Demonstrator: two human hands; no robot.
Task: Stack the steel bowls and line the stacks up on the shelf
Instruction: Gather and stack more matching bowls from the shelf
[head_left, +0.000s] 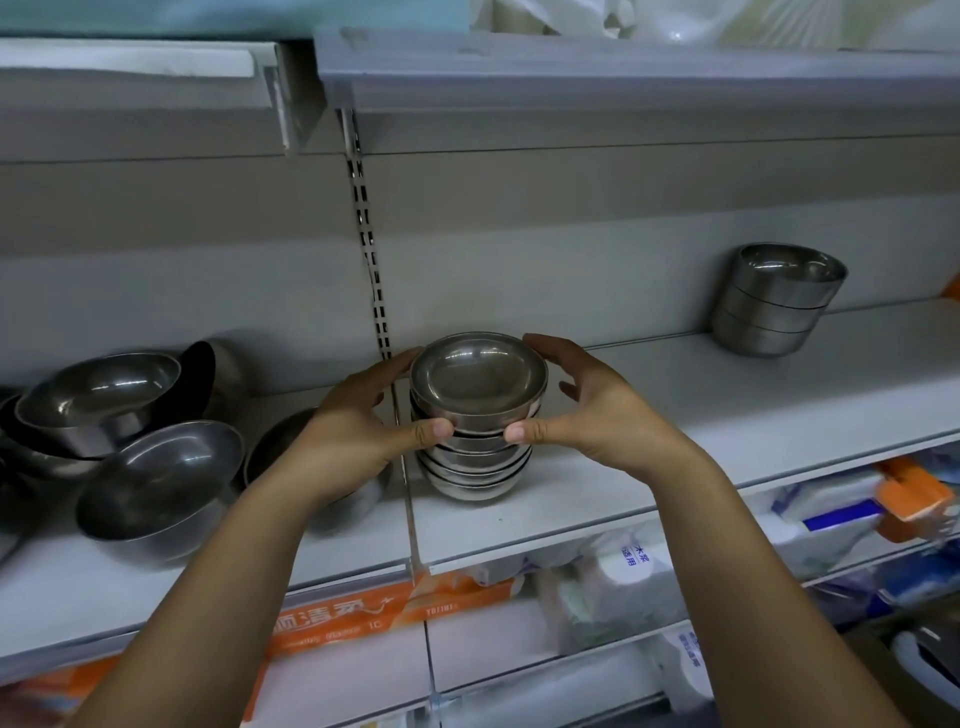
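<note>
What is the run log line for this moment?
left hand: grips bowl stack | right hand: grips bowl stack | bowl stack: on shelf

I saw an orange-and-white pack (337, 618) with printed characters at 6 o'clock. White wrapped packs (631, 564) sat at 5 o'clock, an orange box (911, 496) at 4 o'clock. Blurred plastic bags (623, 21) sat at 1 o'clock.

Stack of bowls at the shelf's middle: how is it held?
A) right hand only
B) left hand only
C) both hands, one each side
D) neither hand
C: the left hand and right hand each curl round one side of the stack of bowls, thumbs on its front.
</note>
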